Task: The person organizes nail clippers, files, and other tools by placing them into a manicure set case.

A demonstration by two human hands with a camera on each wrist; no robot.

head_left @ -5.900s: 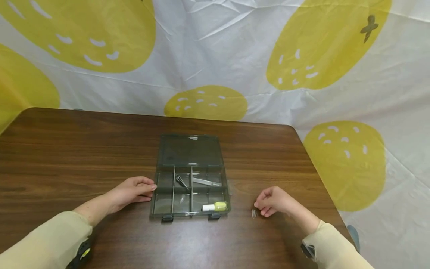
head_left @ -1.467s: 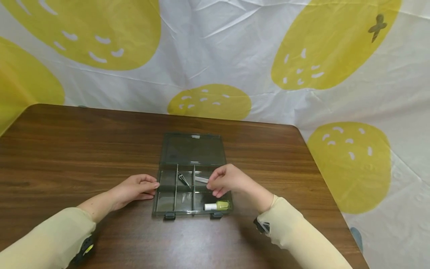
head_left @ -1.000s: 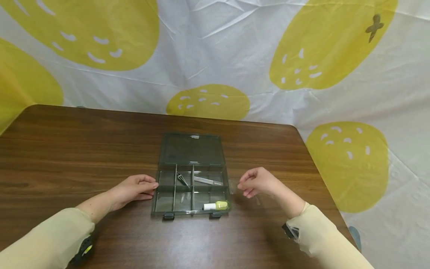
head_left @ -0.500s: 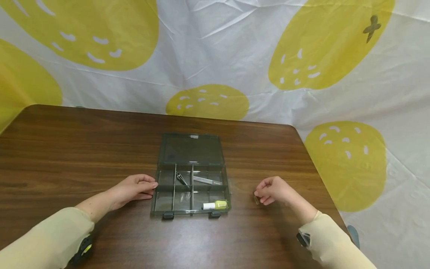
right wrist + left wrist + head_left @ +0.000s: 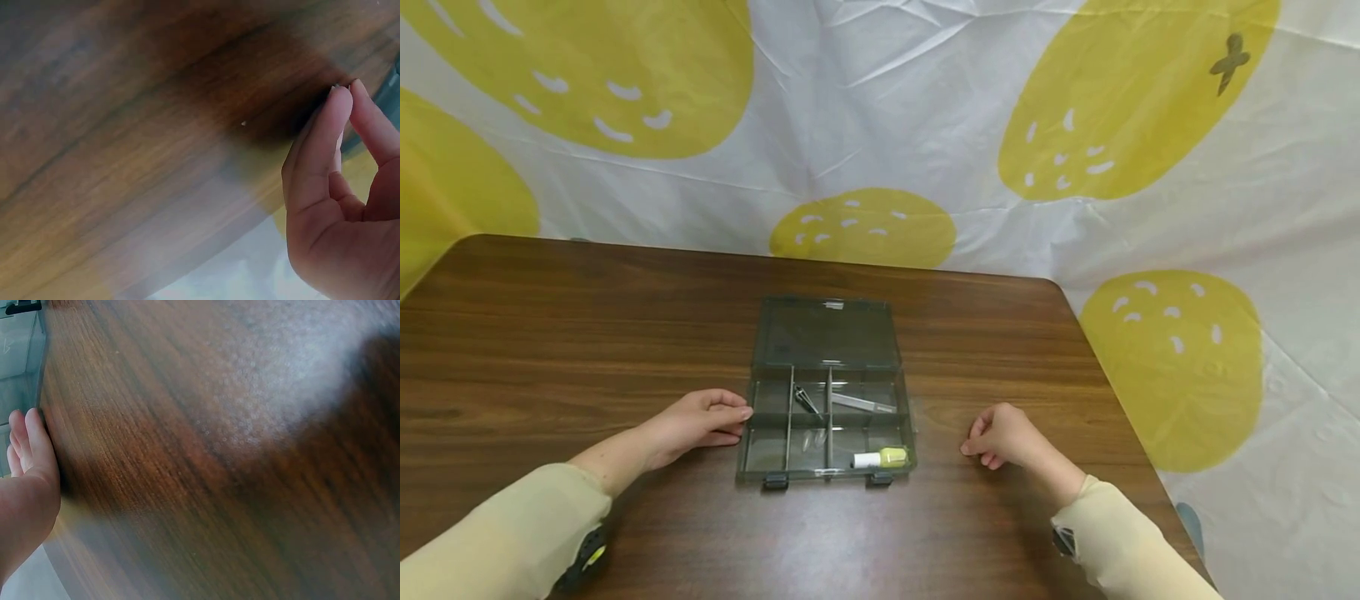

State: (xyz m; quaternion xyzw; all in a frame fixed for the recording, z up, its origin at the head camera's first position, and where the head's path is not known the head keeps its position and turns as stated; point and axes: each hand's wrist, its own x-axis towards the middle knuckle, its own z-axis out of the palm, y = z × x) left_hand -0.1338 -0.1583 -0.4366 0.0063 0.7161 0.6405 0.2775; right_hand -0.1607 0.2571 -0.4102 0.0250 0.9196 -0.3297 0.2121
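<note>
A smoky clear organizer box (image 5: 764,477) lies with its lid (image 5: 827,333) laid back. My left hand (image 5: 703,425) touches the box's left side with fairly straight fingers; the left wrist view shows the same hand (image 5: 34,462) along its wall. In the box are nail clippers (image 5: 806,400), a flat silver nail file (image 5: 862,404), clear nail tips (image 5: 808,440) and a yellow-green nail polish bottle (image 5: 891,457) with a white cap. To the right, my right hand (image 5: 1003,435) pinches a tiny clear nail tip (image 5: 336,86), mostly hidden between thumb and fingertip, close over the table.
The brown wood table (image 5: 587,333) extends around the box. A white curtain (image 5: 865,108) with yellow fruit prints hangs behind it and along the right edge. Two black latches (image 5: 776,481) stick out from the box's front side.
The right hand reached over the box, drew back to the right, and now pinches lower near the table. Another clear tip lies in the front middle compartment. The left hand stays.
</note>
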